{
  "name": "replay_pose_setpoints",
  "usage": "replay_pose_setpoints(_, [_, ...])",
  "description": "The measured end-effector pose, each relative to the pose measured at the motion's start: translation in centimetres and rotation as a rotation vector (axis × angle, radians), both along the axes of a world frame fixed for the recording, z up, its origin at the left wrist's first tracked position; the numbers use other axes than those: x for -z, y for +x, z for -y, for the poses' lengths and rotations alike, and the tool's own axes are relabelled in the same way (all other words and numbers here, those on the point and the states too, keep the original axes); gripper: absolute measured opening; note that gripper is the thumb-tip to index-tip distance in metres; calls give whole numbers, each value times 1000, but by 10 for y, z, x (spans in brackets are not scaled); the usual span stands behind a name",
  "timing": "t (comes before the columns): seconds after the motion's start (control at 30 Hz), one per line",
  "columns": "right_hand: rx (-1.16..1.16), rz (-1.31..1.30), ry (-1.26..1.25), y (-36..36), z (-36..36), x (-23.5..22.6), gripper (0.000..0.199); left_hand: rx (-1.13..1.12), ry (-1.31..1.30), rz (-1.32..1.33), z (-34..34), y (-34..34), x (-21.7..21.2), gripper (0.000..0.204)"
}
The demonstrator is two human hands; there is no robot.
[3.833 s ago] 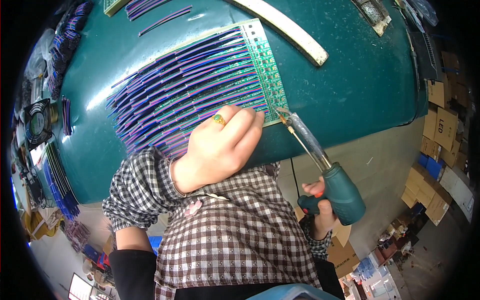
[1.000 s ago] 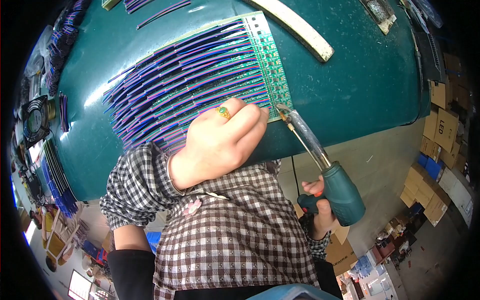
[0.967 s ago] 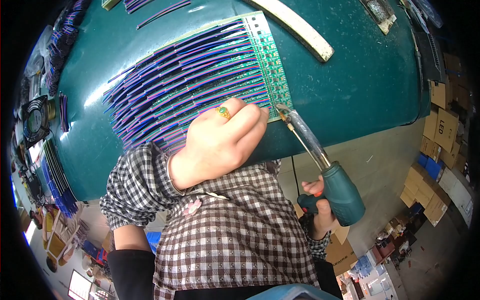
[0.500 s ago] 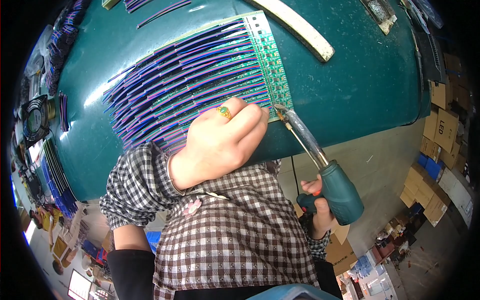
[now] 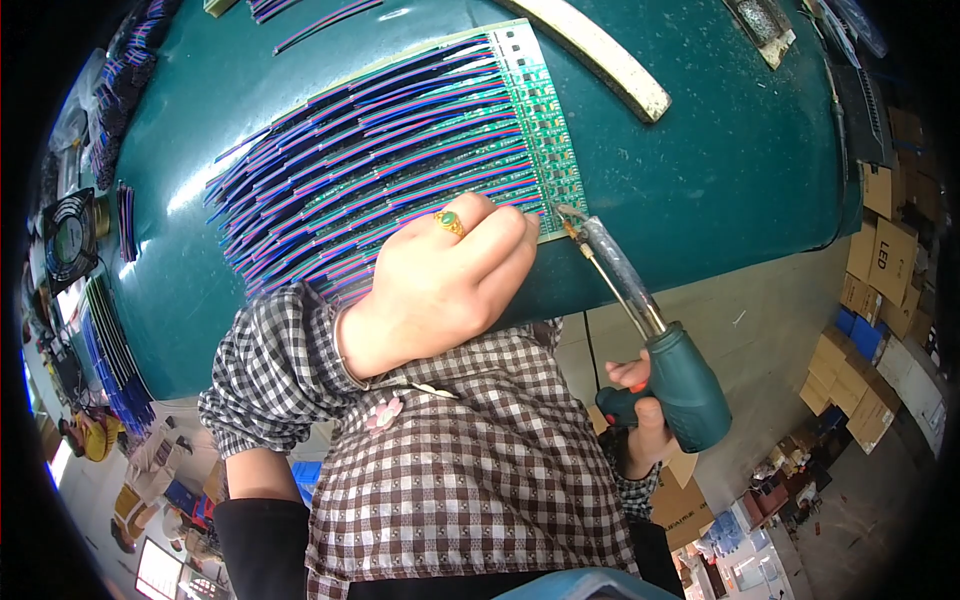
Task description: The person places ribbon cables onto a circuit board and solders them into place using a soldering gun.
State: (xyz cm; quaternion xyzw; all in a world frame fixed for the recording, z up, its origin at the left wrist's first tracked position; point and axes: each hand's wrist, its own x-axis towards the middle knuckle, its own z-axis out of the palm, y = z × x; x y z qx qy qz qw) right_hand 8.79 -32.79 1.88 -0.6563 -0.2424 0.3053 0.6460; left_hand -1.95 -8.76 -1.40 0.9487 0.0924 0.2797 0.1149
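Observation:
My left hand (image 5: 440,275), with a green-stoned ring, lies closed over the near wires beside the circuit board panel's edge. Its fingertips are turned under, so what they pinch is hidden. Rows of flat multi-coloured ribbon wires (image 5: 370,160) run left from the green circuit board panel (image 5: 552,130). In my right hand (image 5: 650,430) is a dark green soldering gun (image 5: 685,385) with a red trigger, fingers wrapped round its handle. Its metal barrel slants up to the left, and the tip is at the panel's near right corner, close to my left fingers. Whether it touches cannot be made out.
The panel lies on a green-topped table (image 5: 700,170). Beyond it is a curved pale strip (image 5: 600,55), and a small metal tray (image 5: 760,30) sits far right. A fan (image 5: 72,238) and more wire bundles (image 5: 125,222) are at left. Cardboard boxes (image 5: 885,265) stand off the table's right.
The soldering gun has shifted slightly right and down, its tip drawing a little away from my left fingers. My left hand has stayed in place.

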Motion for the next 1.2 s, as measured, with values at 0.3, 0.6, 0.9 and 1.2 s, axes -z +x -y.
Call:
replay_pose_setpoints(0.3, [-28,81,-118,3,-1,-6,57,-1,-4,12,0,0,2,27])
replay_pose_setpoints(0.6, [-22,-18,-6,0,1,0,54,-5,0,1,0,-1,2,26])
replay_pose_setpoints(0.9, [-41,-13,-3,1,1,0,54,0,2,-2,0,-1,0,26])
replay_pose_setpoints(1.2, [-25,-25,-29,0,4,0,57,0,11,40,0,0,4,22])
